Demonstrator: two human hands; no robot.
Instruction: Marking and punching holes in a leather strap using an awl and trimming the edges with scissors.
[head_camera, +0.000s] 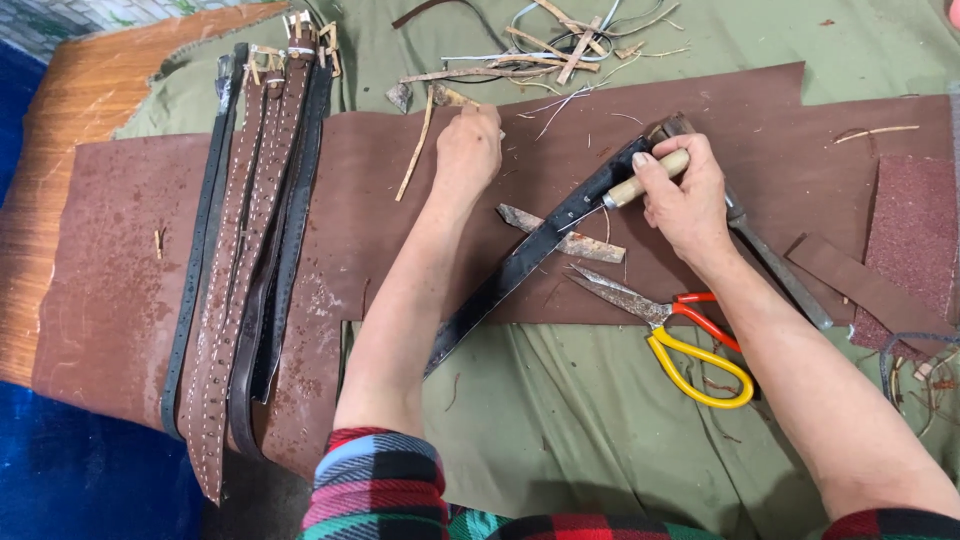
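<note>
Firmly, the right hand (685, 195) is clenched round the pale wooden handle of a knife (625, 187), wrist bent, blade tip meeting a black belt strap (520, 265) that lies slanted across the brown leather sheet (120, 290). Further left, the left hand (466, 150), forearm stretched forward, curls closed and presses on that sheet, holding nothing I can tell. Nearby, yellow-handled scissors (690, 345) rest just beside the right wrist.

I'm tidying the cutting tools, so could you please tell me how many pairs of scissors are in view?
1. The scissors, with one yellow and one red handle, lie on the brown leather sheet's near edge, just below the right hand. More could be hidden under scraps.
</note>
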